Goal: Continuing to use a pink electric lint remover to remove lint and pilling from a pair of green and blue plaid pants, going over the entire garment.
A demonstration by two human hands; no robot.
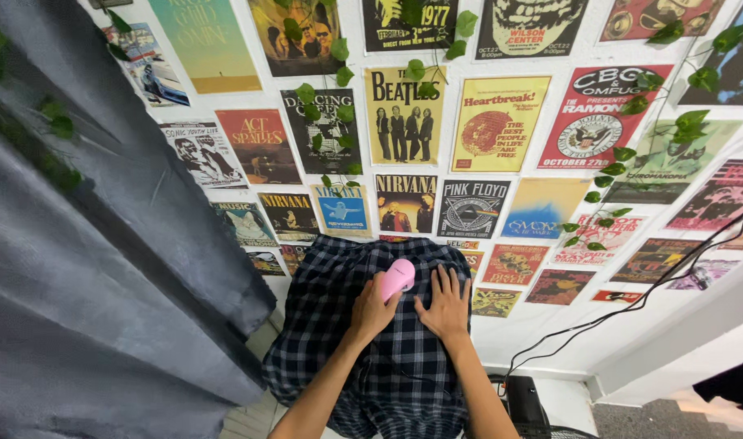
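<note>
Wall [550, 333]: white, fills the view from 10 to 4 o'clock, papered with posters [501, 122] in rows, many colours.

Curtain [87, 284]: grey, heavy folds, covers the whole 9 o'clock side, hanging just beside the garment.

Garment [331, 325]: dark blue-and-white plaid cloth, at 6 o'clock, draped over a rounded form whose support is hidden; lower edge runs out of view.

Vine [631, 154]: green leaves, trails across the posters from 12 to 3 o'clock; a second strand at 11 o'clock drops to centre.

Cable [631, 305]: black, runs from 3 o'clock down the wall to a black box [524, 402] at 5 o'clock on the floor.

Right hand [446, 305]: laid flat on the plaid, fingers spread, pressing the cloth; just at 3 o'clock of the pink device, apart from it by a narrow gap.

Left hand [373, 313]: closed round the base of the pink device, thumb and fingers wrapped on it; forearm enters from 6 o'clock.

Device [398, 277]: pink, rounded, handheld; at centre of the view, its head touching the plaid near the garment's top, tilted toward 1 o'clock. Its kind cannot be told for certain.
</note>
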